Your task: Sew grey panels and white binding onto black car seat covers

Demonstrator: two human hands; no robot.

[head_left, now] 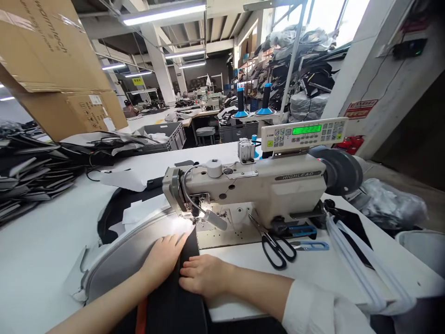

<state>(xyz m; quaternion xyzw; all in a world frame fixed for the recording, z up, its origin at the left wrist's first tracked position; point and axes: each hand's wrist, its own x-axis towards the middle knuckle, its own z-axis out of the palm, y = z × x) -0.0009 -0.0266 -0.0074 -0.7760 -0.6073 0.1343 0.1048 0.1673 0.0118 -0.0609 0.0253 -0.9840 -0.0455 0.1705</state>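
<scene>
A grey and black sewn fabric piece (128,255) lies on the white table, its edge under the lit needle area of a sewing machine (243,185). My left hand (165,257) rests flat on the grey part, fingers stretched toward the needle. Close to it on the right, my right hand (205,276) lies palm down on a black strip (189,250) that runs from the needle toward me. The fingers of my right hand are spread slightly over the strip. An orange band (141,315) shows on the black material between my forearms.
Black-handled scissors (278,250) and blue thread snips (311,246) lie right of the needle. White zipper strips (361,264) hang over the right edge. Dark fabric pieces (34,171) are stacked at left, near cardboard boxes (59,60) and a grey crate (174,137).
</scene>
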